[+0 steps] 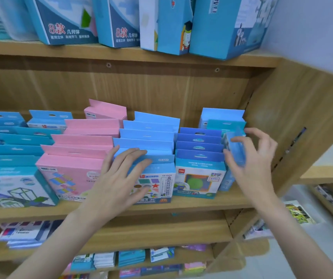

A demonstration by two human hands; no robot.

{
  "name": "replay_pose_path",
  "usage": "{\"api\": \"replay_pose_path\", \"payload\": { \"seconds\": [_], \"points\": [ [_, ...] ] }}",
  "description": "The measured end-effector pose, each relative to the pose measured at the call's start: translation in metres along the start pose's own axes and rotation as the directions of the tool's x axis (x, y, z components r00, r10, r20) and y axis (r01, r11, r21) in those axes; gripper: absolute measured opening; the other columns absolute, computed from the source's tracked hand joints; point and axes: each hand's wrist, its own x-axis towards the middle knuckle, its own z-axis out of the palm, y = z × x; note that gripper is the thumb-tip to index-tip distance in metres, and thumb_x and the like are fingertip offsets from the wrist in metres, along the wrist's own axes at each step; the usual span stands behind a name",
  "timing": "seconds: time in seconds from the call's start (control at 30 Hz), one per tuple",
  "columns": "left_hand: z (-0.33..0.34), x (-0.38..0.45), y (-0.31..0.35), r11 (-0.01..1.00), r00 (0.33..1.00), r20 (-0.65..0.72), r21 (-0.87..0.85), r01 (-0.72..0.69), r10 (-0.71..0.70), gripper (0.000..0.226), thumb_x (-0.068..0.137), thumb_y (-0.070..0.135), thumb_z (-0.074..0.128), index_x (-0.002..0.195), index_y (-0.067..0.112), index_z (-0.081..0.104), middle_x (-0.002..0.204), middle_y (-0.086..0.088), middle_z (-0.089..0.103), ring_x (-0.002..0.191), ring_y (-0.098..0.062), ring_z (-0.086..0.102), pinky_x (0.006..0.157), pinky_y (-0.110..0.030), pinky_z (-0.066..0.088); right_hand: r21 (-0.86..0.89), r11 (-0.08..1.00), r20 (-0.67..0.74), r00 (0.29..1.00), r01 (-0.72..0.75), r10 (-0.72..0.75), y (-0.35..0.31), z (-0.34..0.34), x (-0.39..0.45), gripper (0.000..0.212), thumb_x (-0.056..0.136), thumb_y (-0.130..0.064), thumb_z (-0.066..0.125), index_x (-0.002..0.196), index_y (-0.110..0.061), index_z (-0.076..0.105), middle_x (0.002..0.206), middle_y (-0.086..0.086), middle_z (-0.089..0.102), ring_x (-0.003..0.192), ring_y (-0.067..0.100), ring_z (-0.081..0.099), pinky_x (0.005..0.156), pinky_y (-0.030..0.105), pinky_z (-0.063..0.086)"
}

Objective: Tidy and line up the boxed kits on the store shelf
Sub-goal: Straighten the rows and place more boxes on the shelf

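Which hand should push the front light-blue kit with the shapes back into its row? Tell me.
Left. The left hand already lies with straight fingers on top of the front light-blue kit, so it likely only needs to press. The right hand is busy holding a small blue box by the shelf's right wall.

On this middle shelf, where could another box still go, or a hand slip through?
Bare board runs behind the rows against the back panel, and a strip at the front edge below the dark blue boxes. The rows themselves stand packed side by side; the right hand fills the gap by the side wall.
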Motion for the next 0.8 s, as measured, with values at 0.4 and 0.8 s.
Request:
{"api": "replay_pose_path", "payload": {
  "seconds": [0.4,0.8],
  "points": [
    [0.019,0.064,0.049,0.976,0.974,0.058,-0.006,-0.217,0.217,0.058,0.071,0.047,0.069,0.118,0.017,0.051,0.126,-0.007,0.055,0.123,-0.026,0.040,0.108,-0.052,0.017,-0.201,0.934,0.449,0.819,-0.297,0.357,0.045,-0.018,0.047,0.031,0.089,-0.010,0.053,0.120,-0.010,0.048,0.106,0.012,0.063,0.096,0.030,0.058,0.071,0.032,0.043],
    [0.028,0.077,0.050,0.984,0.972,0.167,0.043,-0.174,0.164,0.072,0.056,0.050,0.081,0.112,0.020,0.049,0.116,-0.006,0.060,0.102,-0.026,0.058,0.107,-0.056,0.012,-0.272,0.957,0.719,0.682,0.098,0.134,0.060,-0.045,0.067,0.028,0.084,0.007,0.041,0.098,-0.017,0.039,0.075,-0.002,0.051,0.074,0.023,0.050,0.058,0.033,0.032]
  ]
}}
